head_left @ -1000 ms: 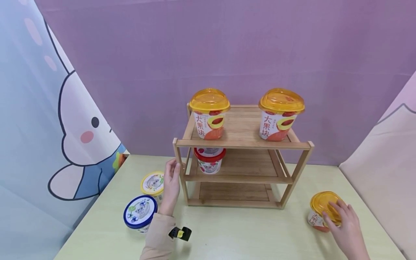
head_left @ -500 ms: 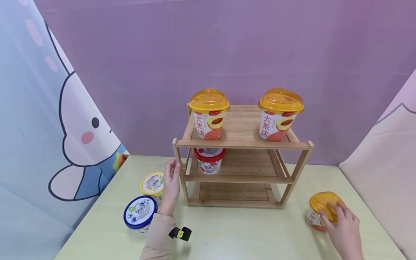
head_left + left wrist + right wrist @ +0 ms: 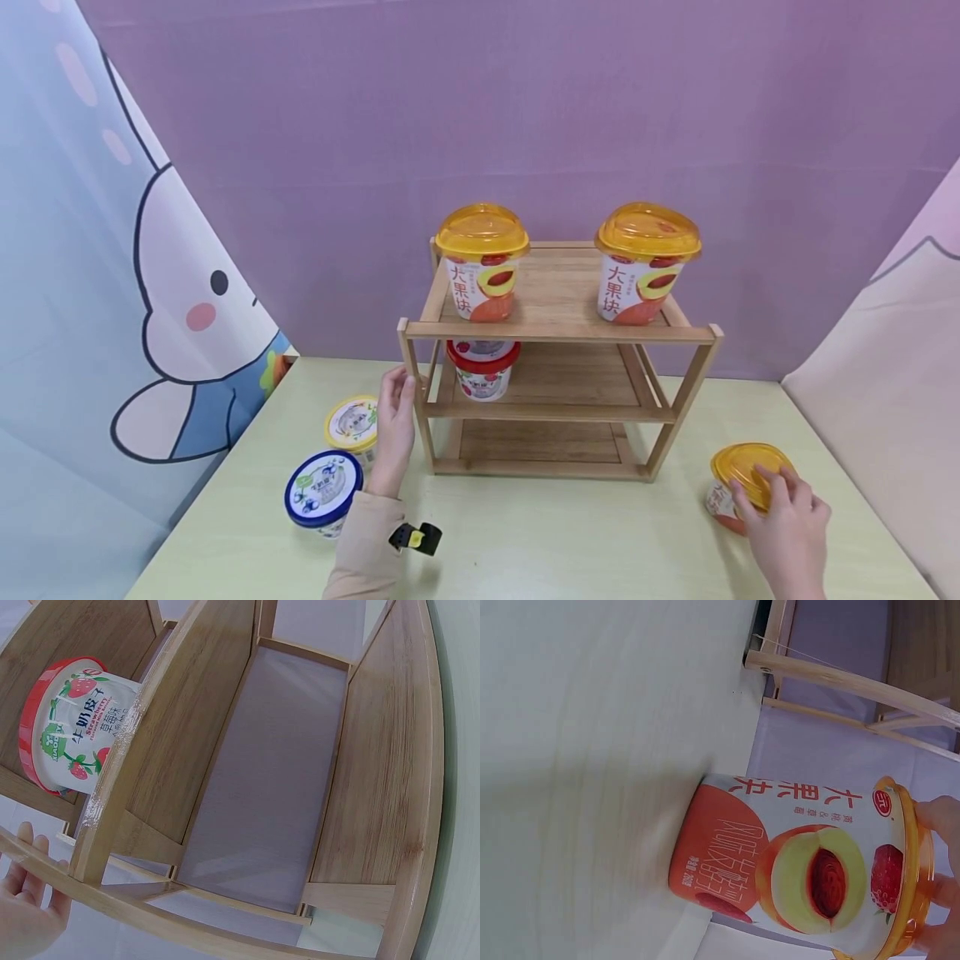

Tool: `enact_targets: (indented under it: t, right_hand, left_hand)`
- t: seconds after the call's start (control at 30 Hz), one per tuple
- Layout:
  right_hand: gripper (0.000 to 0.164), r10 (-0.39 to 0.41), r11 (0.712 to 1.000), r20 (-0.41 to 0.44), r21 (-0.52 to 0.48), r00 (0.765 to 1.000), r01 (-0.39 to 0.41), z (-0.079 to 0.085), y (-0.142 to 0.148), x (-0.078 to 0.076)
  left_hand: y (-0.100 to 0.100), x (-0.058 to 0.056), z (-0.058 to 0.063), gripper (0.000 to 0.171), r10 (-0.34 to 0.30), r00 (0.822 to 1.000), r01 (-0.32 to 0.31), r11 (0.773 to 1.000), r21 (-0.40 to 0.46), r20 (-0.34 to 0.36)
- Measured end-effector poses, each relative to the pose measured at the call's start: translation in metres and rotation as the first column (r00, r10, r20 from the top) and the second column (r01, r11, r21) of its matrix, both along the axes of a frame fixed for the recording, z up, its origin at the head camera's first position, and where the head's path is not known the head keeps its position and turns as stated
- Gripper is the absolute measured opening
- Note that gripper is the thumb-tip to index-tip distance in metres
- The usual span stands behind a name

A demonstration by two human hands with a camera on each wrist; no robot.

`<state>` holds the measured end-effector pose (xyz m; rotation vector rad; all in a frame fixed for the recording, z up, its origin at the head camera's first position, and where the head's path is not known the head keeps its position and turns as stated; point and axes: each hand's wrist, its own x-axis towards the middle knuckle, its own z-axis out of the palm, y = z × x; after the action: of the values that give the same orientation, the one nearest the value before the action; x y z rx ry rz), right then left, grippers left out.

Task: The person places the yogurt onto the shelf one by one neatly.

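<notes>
My left hand [image 3: 394, 421] is at the left front post of a three-tier wooden shelf rack [image 3: 558, 332], its fingers around the post. In the left wrist view, the fingertips show past the post's far edge, near a red-lidded strawberry cup [image 3: 82, 727] on the middle tier. My right hand [image 3: 791, 529] holds a yogurt cup [image 3: 723, 504] by its domed orange lid, at the right of the table. The right wrist view shows peach and strawberry pictures on this yogurt cup, with fingers on the lid; its base seems to rest on the table.
Two matching orange-lidded cups, one left [image 3: 483, 279] and one right [image 3: 641, 283], stand on the top tier. Left of the rack are a blue-lidded tub [image 3: 324, 492] and a yellow-lidded tub [image 3: 352, 423]. Purple cloth [image 3: 570, 125] hangs behind.
My right hand has shifted slightly left, its fingers closer around the orange lid, and the cup has shifted slightly left. The left hand has stayed at the post.
</notes>
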<state>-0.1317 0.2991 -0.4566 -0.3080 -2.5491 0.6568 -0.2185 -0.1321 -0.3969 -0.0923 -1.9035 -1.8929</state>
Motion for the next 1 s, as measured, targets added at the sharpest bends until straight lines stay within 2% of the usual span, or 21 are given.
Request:
enact_targets:
  t: [0.23, 0.37, 0.47, 0.63, 1.0]
  right_hand:
    - [0.044, 0.005, 1.0, -0.031, -0.024, 0.999, -0.006, -0.003, -0.001, 0.001]
    - [0.044, 0.003, 0.993, -0.11, -0.12, 0.994, -0.017, -0.006, 0.0, 0.003]
    - [0.048, -0.01, 0.974, -0.133, -0.225, 0.991, -0.02, -0.008, 0.001, 0.005]
    - [0.059, -0.019, 0.935, -0.092, -0.354, 0.996, -0.015, -0.011, 0.006, 0.008]
    - [0.074, -0.001, 0.885, -0.113, -0.462, 0.994, -0.051, -0.023, 0.011, 0.004]
  left_hand:
    - [0.0, -0.001, -0.001, 0.032, 0.001, 1.0, -0.001, 1.0, 0.003, -0.002]
    - [0.001, -0.002, -0.002, 0.03, -0.003, 1.0, 0.003, 1.0, 0.013, -0.002]
    - [0.001, -0.002, -0.002, 0.031, -0.002, 1.0, 0.002, 1.0, 0.008, -0.001]
    - [0.0, 0.0, 0.0, 0.032, 0.001, 1.0, -0.001, 1.0, -0.001, 0.0]
    - [0.0, -0.001, -0.001, 0.032, -0.007, 1.0, 0.007, 1.0, 0.007, -0.021]
